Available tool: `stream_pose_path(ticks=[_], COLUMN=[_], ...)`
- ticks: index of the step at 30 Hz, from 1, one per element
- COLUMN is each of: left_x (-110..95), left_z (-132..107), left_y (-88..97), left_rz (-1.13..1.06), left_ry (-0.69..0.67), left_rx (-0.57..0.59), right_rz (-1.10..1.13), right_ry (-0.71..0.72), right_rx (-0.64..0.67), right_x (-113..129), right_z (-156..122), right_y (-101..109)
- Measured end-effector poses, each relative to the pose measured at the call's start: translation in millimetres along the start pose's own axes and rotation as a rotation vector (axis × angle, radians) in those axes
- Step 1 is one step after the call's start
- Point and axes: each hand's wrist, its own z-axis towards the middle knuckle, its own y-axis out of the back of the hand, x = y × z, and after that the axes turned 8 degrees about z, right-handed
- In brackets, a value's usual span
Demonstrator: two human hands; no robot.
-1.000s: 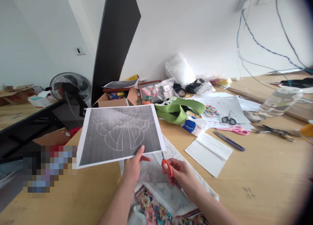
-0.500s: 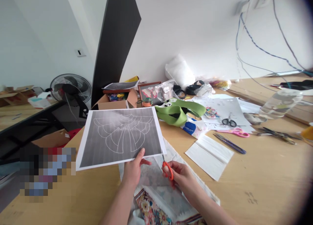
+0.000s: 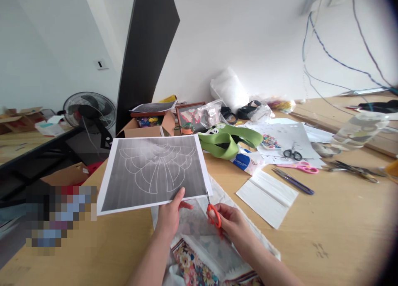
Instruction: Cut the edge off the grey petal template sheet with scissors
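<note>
In the right hand (image 3: pixel 229 220), scissors (image 3: pixel 210 206) point forward — long axis leaning left.

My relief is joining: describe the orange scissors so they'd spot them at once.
Above the wooden table, the left hand holds a grey printed sheet. At its near right corner, the right hand grips the orange scissors. Orange handles set them apart from pink scissors and black scissors lying farther right.
</note>
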Motion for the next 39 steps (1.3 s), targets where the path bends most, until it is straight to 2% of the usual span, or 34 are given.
stream_pose_path(ticks=[19,29,39], left_x=[0.8,-0.1,4.2], left_z=[-1.1,-2.7,-0.2], left_y=[-0.6,-1.2,3.1], left_rz=[0.028,0.031,0.102], left_ry=[-0.002,0.001,-0.017], left_rx=[0.006,0.003,0.021], right_rz=[-0.017,-0.025,-0.049], right_ry=[-0.007,0.003,-0.016], right_rx=[-0.043,-0.024,-0.025], right_x=[4.1,-1.3,3.6], right_z=[-1.6,0.1,-2.2], right_y=[-3.6,-0.3,-2.4])
